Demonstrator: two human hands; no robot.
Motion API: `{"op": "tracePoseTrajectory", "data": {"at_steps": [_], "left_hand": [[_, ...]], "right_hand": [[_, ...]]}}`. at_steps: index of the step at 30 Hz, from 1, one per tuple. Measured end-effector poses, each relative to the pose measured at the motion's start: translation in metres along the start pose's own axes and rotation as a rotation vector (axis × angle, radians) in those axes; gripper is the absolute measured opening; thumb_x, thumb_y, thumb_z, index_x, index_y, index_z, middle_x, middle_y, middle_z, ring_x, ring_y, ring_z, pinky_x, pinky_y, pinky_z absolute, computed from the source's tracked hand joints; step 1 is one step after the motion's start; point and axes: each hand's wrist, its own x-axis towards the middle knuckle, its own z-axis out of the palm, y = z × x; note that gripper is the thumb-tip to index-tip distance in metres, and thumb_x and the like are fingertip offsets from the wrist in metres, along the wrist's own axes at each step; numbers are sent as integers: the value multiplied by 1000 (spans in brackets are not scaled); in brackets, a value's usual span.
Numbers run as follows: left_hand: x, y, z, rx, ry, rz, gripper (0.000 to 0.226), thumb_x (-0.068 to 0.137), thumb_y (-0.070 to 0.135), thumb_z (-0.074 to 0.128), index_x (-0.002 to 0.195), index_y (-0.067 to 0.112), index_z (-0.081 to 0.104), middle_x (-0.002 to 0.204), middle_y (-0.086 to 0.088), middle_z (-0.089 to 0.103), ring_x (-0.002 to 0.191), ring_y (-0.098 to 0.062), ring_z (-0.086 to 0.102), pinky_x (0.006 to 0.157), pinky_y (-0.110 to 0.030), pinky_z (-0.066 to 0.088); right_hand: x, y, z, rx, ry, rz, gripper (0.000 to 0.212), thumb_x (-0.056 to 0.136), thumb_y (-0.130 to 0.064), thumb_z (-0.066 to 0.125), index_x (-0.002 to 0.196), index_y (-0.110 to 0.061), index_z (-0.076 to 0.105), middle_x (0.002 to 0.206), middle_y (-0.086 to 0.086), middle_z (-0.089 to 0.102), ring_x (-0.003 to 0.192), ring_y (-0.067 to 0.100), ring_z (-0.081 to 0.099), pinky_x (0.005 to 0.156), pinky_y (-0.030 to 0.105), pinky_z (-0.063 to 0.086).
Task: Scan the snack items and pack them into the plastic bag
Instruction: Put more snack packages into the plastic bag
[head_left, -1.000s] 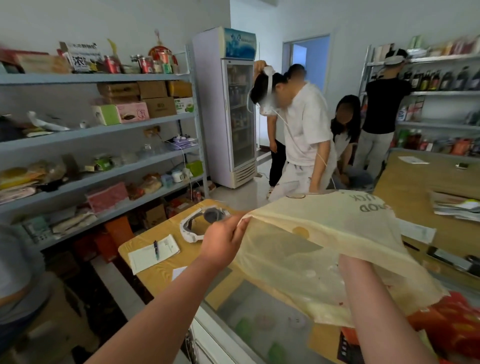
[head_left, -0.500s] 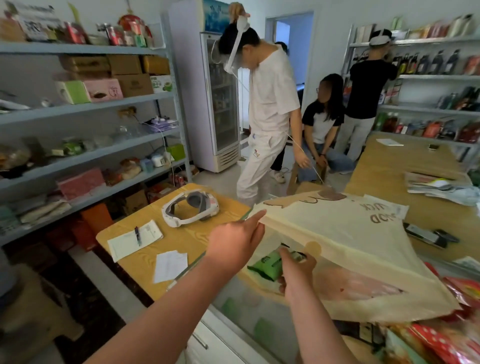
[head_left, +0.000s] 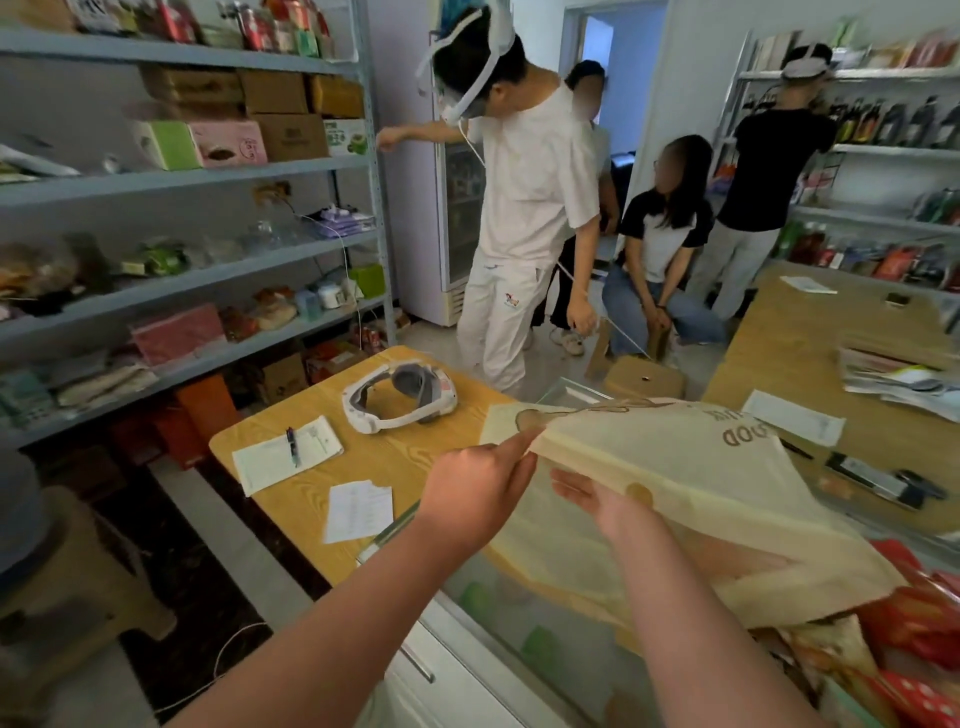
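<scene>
A cream plastic bag with brown print lies over the glass counter, its mouth facing left. My left hand pinches the upper rim of the mouth and lifts it. In the opening just below that rim is my right hand, fingers straight and holding nothing. Something pinkish shows through the bag's wall. Red and orange snack packets are piled on the counter at the lower right, partly under the bag.
A white headset, a notepad with a pen and a paper slip lie on the wooden table beyond the bag. A person in white stands close behind it. Stocked shelves line the left wall.
The green packet my right hand held at the bag's mouth is out of sight; that hand is now empty with straight fingers. My left hand keeps its pinch. The person in white reaches towards the shelf.
</scene>
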Motion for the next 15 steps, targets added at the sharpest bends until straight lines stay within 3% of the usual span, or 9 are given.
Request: {"op": "tracePoseTrajectory", "data": {"at_steps": [2, 4, 6, 7, 8, 10, 11, 13, 15], "left_hand": [[-6, -1, -1, -34, 6, -33, 36, 92, 34, 40, 110, 25, 70, 43, 3, 51, 33, -16, 48, 36, -16, 28], [-9, 3, -2, -82, -32, -84, 36, 91, 34, 41, 108, 26, 71, 44, 4, 52, 34, -18, 50, 34, -19, 33], [-9, 6, -1, -87, 50, -121, 36, 86, 35, 43, 106, 26, 72, 48, 4, 56, 39, -19, 53, 36, -20, 36], [-9, 10, -1, -107, 44, -148, 38, 84, 36, 44, 107, 26, 72, 54, 4, 59, 44, -18, 56, 39, -21, 38], [-8, 15, -2, -105, 49, -156, 40, 81, 39, 45, 110, 26, 70, 65, 5, 62, 53, -18, 60, 44, -23, 42], [-6, 27, -3, -77, 38, -107, 50, 76, 43, 50, 120, 24, 63, 88, 4, 61, 76, -19, 61, 60, -27, 49], [-4, 35, -3, -56, 33, -75, 55, 74, 45, 52, 123, 23, 60, 95, 2, 58, 85, -20, 58, 69, -29, 48], [0, 53, -1, -9, 39, -16, 57, 72, 45, 54, 124, 20, 58, 99, -1, 54, 90, -23, 55, 76, -33, 46], [6, 74, 5, 6, 46, 21, 48, 74, 41, 55, 116, 19, 61, 96, -2, 57, 85, -26, 57, 73, -35, 46]], "right_hand": [[-6, 7, -12, -48, 56, 31, 27, 99, 0, 30, 113, 2, 53, 108, 18, 55, 50, 11, 63, 45, 14, 50], [-16, 5, -22, -93, 78, 45, 35, 101, -3, 27, 126, 6, 50, 122, 23, 56, 60, 15, 60, 46, 7, 46], [-28, -2, -34, -115, 79, 70, 32, 102, -7, 28, 123, -1, 50, 130, 21, 55, 70, 18, 55, 66, 4, 44], [-39, -8, -36, -109, 80, 61, 27, 101, -7, 30, 119, -5, 50, 130, 20, 56, 73, 20, 56, 76, 9, 44], [-47, -14, -39, -99, 92, 37, 26, 100, -6, 32, 119, -7, 50, 128, 20, 57, 76, 23, 57, 75, 11, 44], [-59, -24, -45, -100, 125, -47, 30, 98, -4, 37, 123, -5, 52, 122, 19, 61, 76, 23, 60, 55, 10, 48], [-67, -31, -46, -104, 134, -80, 31, 96, -4, 38, 121, -7, 55, 115, 16, 64, 75, 21, 62, 52, 13, 50], [-80, -39, -54, -133, 149, -152, 27, 93, -5, 40, 106, -14, 62, 104, 8, 67, 75, 20, 66, 63, 25, 54], [-90, -42, -63, -187, 144, -225, 21, 92, -10, 43, 98, -19, 60, 102, 3, 67, 79, 20, 69, 72, 35, 56]]}}
